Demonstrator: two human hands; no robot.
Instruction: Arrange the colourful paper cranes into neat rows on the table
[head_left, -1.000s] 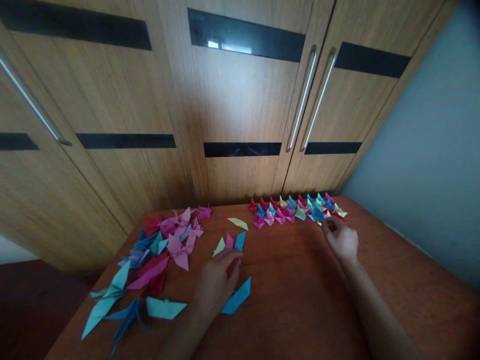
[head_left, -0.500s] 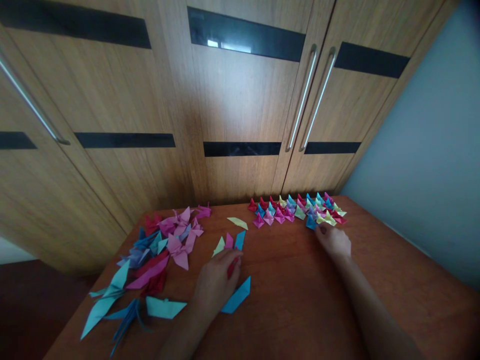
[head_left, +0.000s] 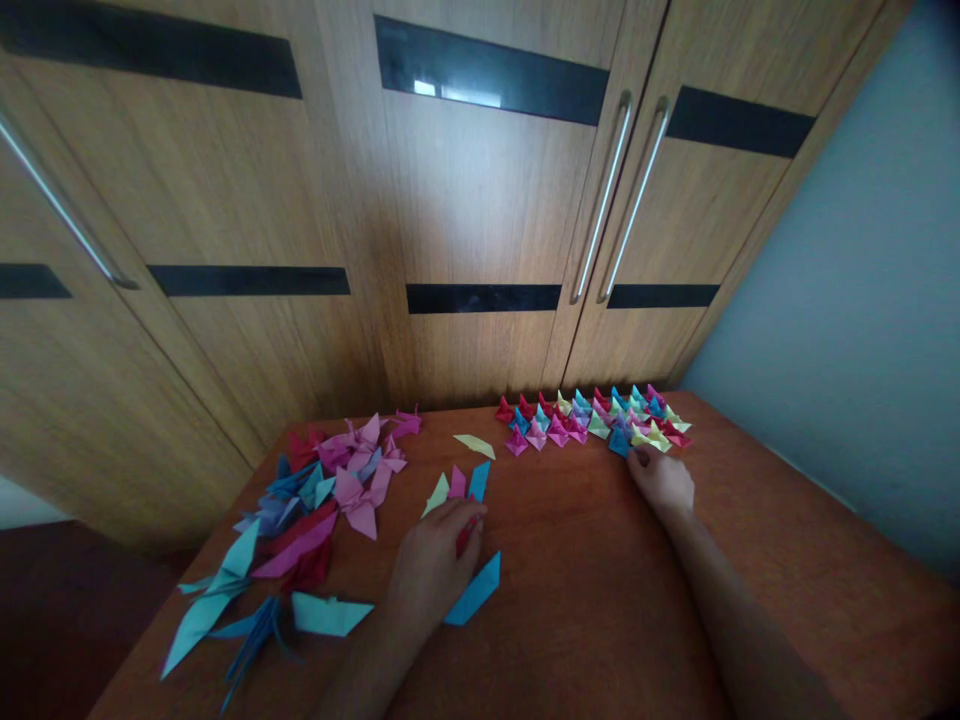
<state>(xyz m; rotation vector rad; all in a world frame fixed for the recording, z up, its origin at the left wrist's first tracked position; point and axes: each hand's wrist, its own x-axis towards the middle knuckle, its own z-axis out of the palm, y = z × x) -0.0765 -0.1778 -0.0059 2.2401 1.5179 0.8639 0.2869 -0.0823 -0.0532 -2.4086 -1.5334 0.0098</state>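
My left hand (head_left: 435, 555) is closed on a red folded paper piece (head_left: 466, 536), which shows between thumb and fingers. Just beyond it lie a pale green strip (head_left: 437, 494), a pink strip (head_left: 458, 483) and a blue strip (head_left: 480, 481); a larger blue folded piece (head_left: 475, 592) lies to its right. My right hand (head_left: 666, 482) has its fingers pinched at the front edge of the rows of small folded paper pieces (head_left: 558, 430), touching a blue piece (head_left: 619, 442). Whether its fingertips grip that piece is hard to tell.
Origami cranes and folded papers in pink, red, blue and teal (head_left: 358, 500) cover the table's left side. A pale yellow strip (head_left: 475, 445) lies at the back middle. Wooden cabinet doors (head_left: 480, 200) stand behind the table (head_left: 585, 580), with a wall (head_left: 847, 330) at the right.
My right hand has shifted very slightly left beside the blue piece. My left hand still holds the red piece, almost unmoved.
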